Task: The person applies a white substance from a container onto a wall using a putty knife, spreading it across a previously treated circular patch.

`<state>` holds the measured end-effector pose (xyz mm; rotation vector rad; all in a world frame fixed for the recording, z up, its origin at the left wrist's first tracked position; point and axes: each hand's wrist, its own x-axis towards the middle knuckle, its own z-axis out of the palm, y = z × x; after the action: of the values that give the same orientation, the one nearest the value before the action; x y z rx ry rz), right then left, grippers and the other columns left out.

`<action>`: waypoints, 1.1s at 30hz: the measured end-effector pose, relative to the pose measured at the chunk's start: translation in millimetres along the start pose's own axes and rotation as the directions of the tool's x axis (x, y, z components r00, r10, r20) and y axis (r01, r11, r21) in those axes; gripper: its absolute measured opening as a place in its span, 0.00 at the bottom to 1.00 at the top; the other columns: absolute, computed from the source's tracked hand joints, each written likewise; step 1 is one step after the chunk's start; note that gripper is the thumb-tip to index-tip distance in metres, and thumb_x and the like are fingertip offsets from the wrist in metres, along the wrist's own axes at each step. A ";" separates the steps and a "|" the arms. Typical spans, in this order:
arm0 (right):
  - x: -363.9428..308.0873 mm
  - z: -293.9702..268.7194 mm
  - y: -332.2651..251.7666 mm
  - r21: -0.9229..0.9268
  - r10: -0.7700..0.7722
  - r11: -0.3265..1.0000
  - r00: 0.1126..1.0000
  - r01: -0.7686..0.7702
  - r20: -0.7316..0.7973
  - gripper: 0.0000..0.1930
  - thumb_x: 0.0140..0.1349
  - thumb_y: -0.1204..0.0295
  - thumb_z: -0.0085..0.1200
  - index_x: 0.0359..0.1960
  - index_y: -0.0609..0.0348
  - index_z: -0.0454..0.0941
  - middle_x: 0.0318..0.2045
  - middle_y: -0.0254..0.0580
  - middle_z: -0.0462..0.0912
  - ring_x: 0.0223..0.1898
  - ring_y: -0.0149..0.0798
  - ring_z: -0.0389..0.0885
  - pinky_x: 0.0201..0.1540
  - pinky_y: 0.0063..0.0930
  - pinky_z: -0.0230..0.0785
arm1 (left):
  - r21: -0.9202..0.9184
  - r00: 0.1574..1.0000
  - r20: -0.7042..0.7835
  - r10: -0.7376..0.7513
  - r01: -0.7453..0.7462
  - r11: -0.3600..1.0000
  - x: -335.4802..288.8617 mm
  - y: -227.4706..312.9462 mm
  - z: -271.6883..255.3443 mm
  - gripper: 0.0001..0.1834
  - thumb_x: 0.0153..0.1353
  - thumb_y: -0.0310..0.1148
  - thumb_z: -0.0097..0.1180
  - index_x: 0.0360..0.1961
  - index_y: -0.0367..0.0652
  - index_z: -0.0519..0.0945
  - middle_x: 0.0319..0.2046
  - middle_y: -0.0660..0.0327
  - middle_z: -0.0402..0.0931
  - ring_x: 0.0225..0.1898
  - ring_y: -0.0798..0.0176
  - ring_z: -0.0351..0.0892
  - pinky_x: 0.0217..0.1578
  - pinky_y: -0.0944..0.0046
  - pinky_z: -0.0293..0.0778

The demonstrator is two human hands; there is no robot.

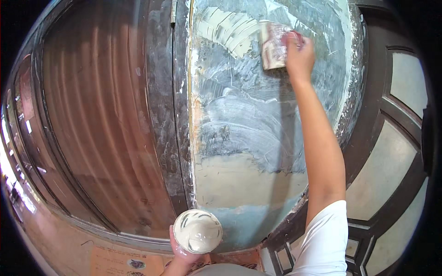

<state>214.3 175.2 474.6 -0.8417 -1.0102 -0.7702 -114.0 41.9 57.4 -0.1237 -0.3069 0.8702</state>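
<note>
My right hand [302, 59] is raised to the upper part of a wall panel [244, 124]. Its fingers are closed round the red handle of a wide putty knife [275, 49], somewhat blurred, with whitish paste smeared over its blade. The blade lies at the panel's surface, beside a ridged patch of cream putty [228, 30]. Low down, my left hand [181, 254] grips a round tub [199, 252] from its left side. Creamy putty [201, 232] fills the tub, and some is smeared on my fingers.
Left of the panel stands a dark frame [163, 101] with a glazed pane and brown curtain [96, 106]. A dark door with pale panels [384, 170] is at the right. Printed orange sheets [115, 263] lie on the floor below.
</note>
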 end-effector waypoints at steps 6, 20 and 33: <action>-8.6 14.7 -39.5 -0.316 0.008 0.945 0.955 0.090 0.296 0.25 0.62 0.49 0.56 0.46 0.58 0.75 0.39 0.56 0.83 0.43 0.58 0.82 0.46 0.45 0.72 | 0.568 0.994 -0.055 0.100 -0.051 0.822 -3.6 9.1 -14.0 0.47 0.58 0.72 0.36 0.72 0.54 0.58 0.71 0.51 0.54 0.70 0.37 0.54 0.64 0.23 0.48; 29.7 28.8 -27.0 -0.254 -0.043 0.964 0.989 0.079 0.143 0.25 0.62 0.48 0.56 0.47 0.57 0.76 0.39 0.51 0.85 0.44 0.55 0.83 0.46 0.45 0.72 | 0.538 0.987 -0.052 0.153 -0.101 0.837 -9.9 17.0 -23.0 0.46 0.61 0.72 0.27 0.72 0.53 0.58 0.71 0.52 0.55 0.70 0.40 0.56 0.67 0.33 0.52; 25.9 49.0 -76.7 -0.233 -0.199 0.924 0.901 0.304 0.386 0.27 0.61 0.44 0.56 0.50 0.52 0.76 0.38 0.51 0.85 0.42 0.56 0.83 0.45 0.46 0.72 | -0.012 0.997 0.000 0.076 -0.076 0.997 -18.2 23.0 -17.1 0.47 0.60 0.73 0.26 0.71 0.53 0.60 0.70 0.52 0.56 0.68 0.37 0.58 0.63 0.27 0.54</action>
<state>138.1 178.1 530.8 -1.1444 -1.3719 -1.0297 -136.4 43.0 32.0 -0.1468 -0.3099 0.9435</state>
